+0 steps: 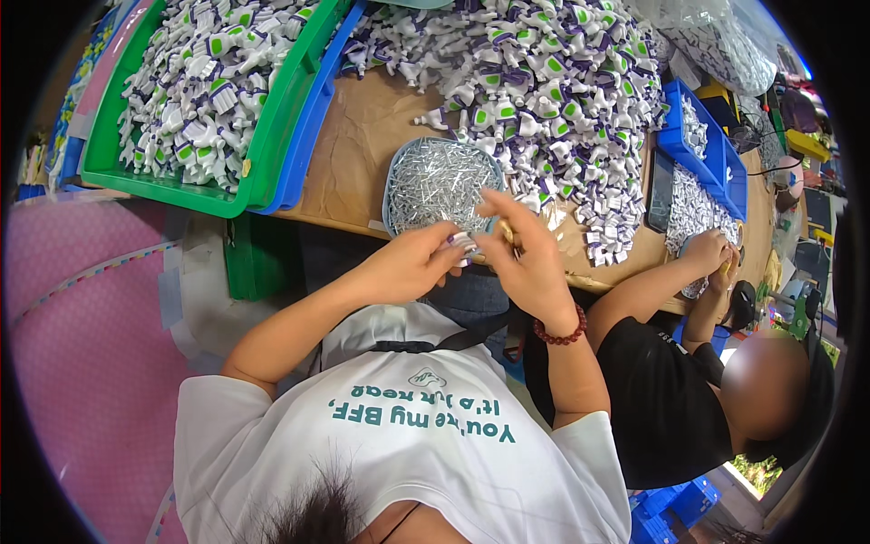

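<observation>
your left hand [419, 263] has its fingertips pinched on a white and purple piece [464, 243] – that piece sits between your two hands, by the near edge of the table [358, 131]. your right hand [533, 258] is just beside it, thumb toward the piece and index finger lifted by the corner of a grey-blue bowl [389, 186]; a small yellowish object [507, 233] shows by its curled fingers, but i cannot tell whether they grip it or anything else. the bowl, squarish with rounded corners, is filled with loose silver pins [435, 177]. beyond it and to its right spreads a heap of similar pieces [544, 100], many with a green patch. to your left, a green crate [285, 104] is full of more, a blue crate [317, 109] showing along its right side. a dark red bead bracelet [561, 334] circles your right wrist. at your right, a co-worker in a black top [652, 399] has both hands [705, 254] close together near a blue divided bin [675, 136] – what they work on is too small to make out.
</observation>
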`<control>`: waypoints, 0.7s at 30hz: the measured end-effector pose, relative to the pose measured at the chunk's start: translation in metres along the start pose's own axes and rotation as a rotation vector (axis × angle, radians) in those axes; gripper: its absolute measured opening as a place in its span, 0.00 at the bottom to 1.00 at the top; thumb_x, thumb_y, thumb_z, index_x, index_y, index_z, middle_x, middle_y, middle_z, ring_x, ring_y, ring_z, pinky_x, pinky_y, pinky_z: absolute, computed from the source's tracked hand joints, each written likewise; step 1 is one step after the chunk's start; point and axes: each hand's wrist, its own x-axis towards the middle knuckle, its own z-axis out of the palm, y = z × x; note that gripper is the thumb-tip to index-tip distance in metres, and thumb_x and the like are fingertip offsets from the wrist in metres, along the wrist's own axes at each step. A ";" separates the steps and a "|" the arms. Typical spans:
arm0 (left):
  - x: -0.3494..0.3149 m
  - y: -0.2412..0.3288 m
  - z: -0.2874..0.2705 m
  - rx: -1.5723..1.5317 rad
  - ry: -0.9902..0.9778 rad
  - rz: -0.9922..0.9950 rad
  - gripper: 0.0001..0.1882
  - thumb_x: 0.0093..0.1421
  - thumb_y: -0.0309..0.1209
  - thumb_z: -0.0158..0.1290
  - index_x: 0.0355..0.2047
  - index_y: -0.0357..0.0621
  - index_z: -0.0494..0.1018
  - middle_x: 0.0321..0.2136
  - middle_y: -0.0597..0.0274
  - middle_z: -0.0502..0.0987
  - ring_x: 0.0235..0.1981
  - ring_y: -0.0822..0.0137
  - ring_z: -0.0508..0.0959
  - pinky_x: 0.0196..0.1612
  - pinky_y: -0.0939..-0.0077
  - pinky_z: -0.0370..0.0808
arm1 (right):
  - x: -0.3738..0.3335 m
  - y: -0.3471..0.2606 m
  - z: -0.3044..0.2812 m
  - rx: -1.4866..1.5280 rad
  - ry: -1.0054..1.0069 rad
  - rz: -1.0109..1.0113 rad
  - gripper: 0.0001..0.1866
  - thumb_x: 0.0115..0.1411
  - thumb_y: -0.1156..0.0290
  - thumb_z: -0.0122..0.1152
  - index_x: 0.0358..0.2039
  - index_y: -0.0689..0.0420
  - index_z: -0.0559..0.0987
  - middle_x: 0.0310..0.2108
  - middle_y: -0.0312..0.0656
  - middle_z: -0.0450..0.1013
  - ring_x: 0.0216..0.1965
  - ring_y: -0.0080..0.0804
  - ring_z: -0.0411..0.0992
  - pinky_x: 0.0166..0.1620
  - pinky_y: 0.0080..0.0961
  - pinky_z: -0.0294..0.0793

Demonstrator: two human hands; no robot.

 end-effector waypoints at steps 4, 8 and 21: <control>0.000 -0.003 -0.003 -0.491 0.025 -0.045 0.15 0.65 0.40 0.37 0.34 0.42 0.67 0.19 0.67 0.66 0.16 0.80 0.60 0.18 0.87 0.56 | -0.007 0.016 -0.002 -0.113 -0.018 -0.280 0.28 0.56 0.81 0.50 0.58 0.60 0.58 0.34 0.43 0.73 0.25 0.26 0.69 0.30 0.20 0.69; -0.001 0.007 -0.007 -0.604 0.065 -0.101 0.20 0.65 0.46 0.36 0.34 0.42 0.66 0.20 0.70 0.64 0.19 0.81 0.63 0.19 0.89 0.57 | -0.017 0.000 0.003 0.132 -0.355 0.095 0.28 0.59 0.76 0.49 0.59 0.60 0.55 0.21 0.38 0.75 0.16 0.26 0.67 0.26 0.20 0.69; -0.004 0.001 -0.002 -0.283 0.015 0.062 0.24 0.66 0.47 0.32 0.32 0.40 0.68 0.16 0.70 0.65 0.16 0.80 0.62 0.19 0.84 0.59 | -0.017 0.003 0.010 0.286 -0.382 0.122 0.32 0.57 0.73 0.54 0.60 0.59 0.53 0.25 0.41 0.76 0.21 0.27 0.70 0.30 0.18 0.69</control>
